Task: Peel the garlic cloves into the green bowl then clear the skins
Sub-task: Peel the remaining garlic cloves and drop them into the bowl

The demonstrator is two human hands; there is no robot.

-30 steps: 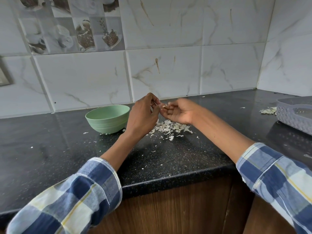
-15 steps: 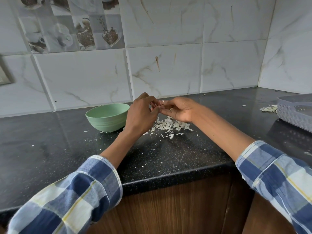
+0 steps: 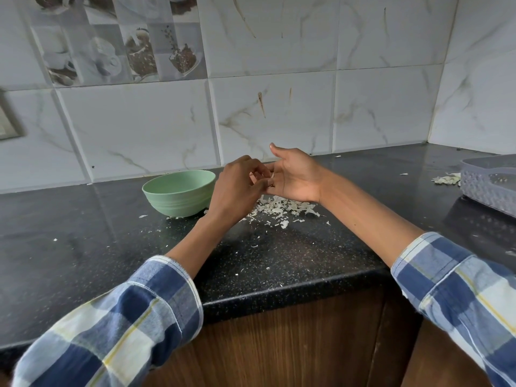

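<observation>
Two hands meet above the skin pile [image 3: 282,209] | my left hand [image 3: 237,188] pinches a garlic clove [image 3: 270,176] | my right hand [image 3: 296,174] relaxed, palm up | green bowl [image 3: 178,195] at 9 o'clock of them

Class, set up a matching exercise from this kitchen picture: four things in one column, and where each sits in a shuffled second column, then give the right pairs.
Things
1. green bowl
2. pile of garlic skins
3. grey basket
4. picture tiles

Places
A. at the right edge of the counter
B. on the wall, upper left
C. on the counter under the two hands
D. on the counter just left of the left hand

Pairs: 1-D, 2-C, 3-A, 4-B
</observation>
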